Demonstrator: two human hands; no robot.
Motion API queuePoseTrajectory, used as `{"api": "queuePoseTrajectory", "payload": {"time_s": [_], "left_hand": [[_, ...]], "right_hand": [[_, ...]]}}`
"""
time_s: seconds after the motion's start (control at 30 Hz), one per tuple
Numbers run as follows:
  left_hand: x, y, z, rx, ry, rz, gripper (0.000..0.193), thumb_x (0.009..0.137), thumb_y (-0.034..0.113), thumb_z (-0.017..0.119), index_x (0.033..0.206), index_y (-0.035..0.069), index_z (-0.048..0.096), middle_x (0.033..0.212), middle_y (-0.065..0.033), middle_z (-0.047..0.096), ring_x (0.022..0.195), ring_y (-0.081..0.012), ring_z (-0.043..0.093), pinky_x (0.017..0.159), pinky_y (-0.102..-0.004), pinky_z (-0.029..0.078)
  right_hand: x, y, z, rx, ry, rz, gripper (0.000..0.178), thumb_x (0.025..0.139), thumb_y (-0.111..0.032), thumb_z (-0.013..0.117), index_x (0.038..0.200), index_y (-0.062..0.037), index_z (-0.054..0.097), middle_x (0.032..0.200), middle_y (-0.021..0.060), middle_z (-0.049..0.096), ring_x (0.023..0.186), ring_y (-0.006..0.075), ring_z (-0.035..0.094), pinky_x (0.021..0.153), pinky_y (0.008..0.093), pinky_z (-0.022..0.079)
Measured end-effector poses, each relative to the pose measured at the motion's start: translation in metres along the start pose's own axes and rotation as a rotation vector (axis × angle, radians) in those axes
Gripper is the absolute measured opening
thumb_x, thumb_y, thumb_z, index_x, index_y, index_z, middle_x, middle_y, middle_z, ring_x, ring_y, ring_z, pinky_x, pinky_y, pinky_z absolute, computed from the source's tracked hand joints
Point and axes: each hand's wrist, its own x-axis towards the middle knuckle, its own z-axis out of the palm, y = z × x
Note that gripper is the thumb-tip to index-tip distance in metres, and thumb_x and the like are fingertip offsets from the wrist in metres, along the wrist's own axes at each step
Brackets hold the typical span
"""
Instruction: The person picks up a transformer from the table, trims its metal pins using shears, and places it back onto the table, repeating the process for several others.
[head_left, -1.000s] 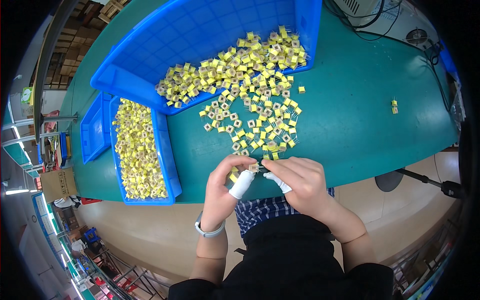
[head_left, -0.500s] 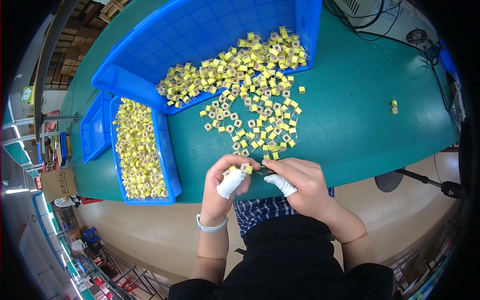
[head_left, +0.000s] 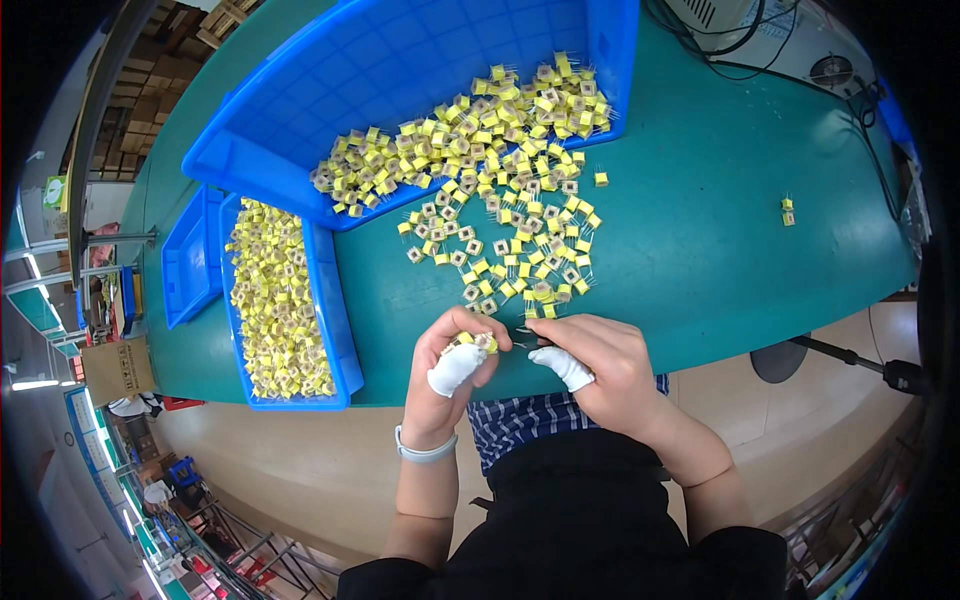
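Over the near edge of a green table (head_left: 700, 230), the left hand (head_left: 452, 365) pinches a small yellow wound component (head_left: 484, 343) between its fingertips; a white finger cot covers its thumb. The right hand (head_left: 600, 365), also with a white cot on the thumb, meets it from the right, seemingly holding a thin dark tool, though that is too small to tell. Just beyond the hands lies a loose scatter of yellow components (head_left: 510, 240), spilling out of a large blue tray (head_left: 400, 60). To the left, a narrow blue bin (head_left: 330, 300) is filled with the same parts. One stray component (head_left: 788, 211) sits well apart at the right.
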Motion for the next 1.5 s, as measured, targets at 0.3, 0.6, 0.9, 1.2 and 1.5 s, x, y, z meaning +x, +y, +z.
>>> {"api": "queuePoseTrajectory", "payload": {"time_s": [0.3, 0.6, 0.9, 1.2, 1.5], "left_hand": [[0.0003, -0.0011, -0.0012, -0.027, -0.006, -0.031, 0.033, 0.102, 0.026, 0.057, 0.117, -0.003, 0.062, 0.087, -0.0069, 0.060, 0.064, -0.0091, 0.046, 0.058, -0.0234, 0.036], [0.0027, -0.0019, 0.0020, -0.124, -0.053, -0.088, 0.026, 0.104, 0.030, 0.057, 0.107, 0.005, 0.051, 0.080, -0.0043, 0.055, 0.060, -0.0060, 0.044, 0.055, -0.0214, 0.035], [0.0001, 0.0054, 0.0038, -0.146, -0.128, -0.276, 0.035, 0.102, 0.038, 0.061, 0.107, 0.006, 0.050, 0.068, 0.0004, 0.050, 0.050, -0.0011, 0.036, 0.046, -0.0172, 0.030], [0.0005, 0.0057, 0.0041, -0.118, -0.122, -0.292, 0.032, 0.102, 0.036, 0.060, 0.107, 0.005, 0.051, 0.067, 0.0015, 0.050, 0.048, 0.0001, 0.035, 0.045, -0.0166, 0.029], [0.0007, 0.0059, 0.0031, -0.144, -0.133, -0.303, 0.031, 0.103, 0.035, 0.059, 0.107, 0.005, 0.051, 0.068, 0.0020, 0.049, 0.048, 0.0006, 0.034, 0.045, -0.0163, 0.028]], "right_hand": [[0.0021, 0.0005, -0.0003, 0.027, -0.012, -0.008, 0.029, 0.084, -0.008, 0.077, 0.110, 0.0036, 0.072, 0.093, 0.0165, 0.074, 0.079, 0.0320, 0.073, 0.068, 0.0378, 0.057], [0.0005, 0.0032, 0.0028, 0.038, -0.053, -0.072, 0.034, 0.080, -0.002, 0.076, 0.113, 0.0027, 0.071, 0.088, 0.0143, 0.073, 0.076, 0.0293, 0.073, 0.065, 0.0370, 0.056], [0.0028, 0.0005, 0.0028, 0.030, -0.065, -0.177, 0.038, 0.076, -0.001, 0.075, 0.114, 0.0011, 0.072, 0.093, 0.0132, 0.074, 0.072, 0.0287, 0.071, 0.061, 0.0360, 0.054], [0.0013, 0.0015, 0.0019, 0.027, -0.086, -0.178, 0.038, 0.074, 0.002, 0.073, 0.113, 0.0013, 0.072, 0.095, 0.0130, 0.074, 0.073, 0.0285, 0.071, 0.061, 0.0360, 0.053], [0.0011, 0.0020, 0.0008, 0.020, -0.103, -0.177, 0.037, 0.075, 0.002, 0.073, 0.112, 0.0009, 0.073, 0.093, 0.0130, 0.074, 0.073, 0.0285, 0.071, 0.061, 0.0361, 0.054]]}}
